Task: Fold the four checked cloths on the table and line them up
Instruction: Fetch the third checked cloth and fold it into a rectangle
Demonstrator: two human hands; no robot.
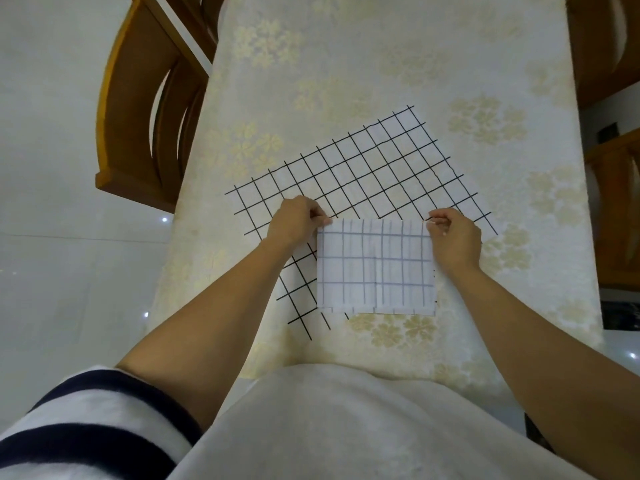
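Observation:
A folded white cloth with faint grey checks [375,268] hangs in front of me, held up by its top corners. My left hand [299,218] pinches the top left corner and my right hand [453,237] pinches the top right corner. Its lower edge shows several layers. Behind and under it a white cloth with bold black checks [363,168] lies spread flat and turned at an angle on the table [346,64]. I see no other checked cloths.
The table wears a cream cloth with pale flower prints. A wooden chair [145,109] stands at the table's left side, and more wooden furniture [609,46] lines the right side. My white garment fills the bottom of the view.

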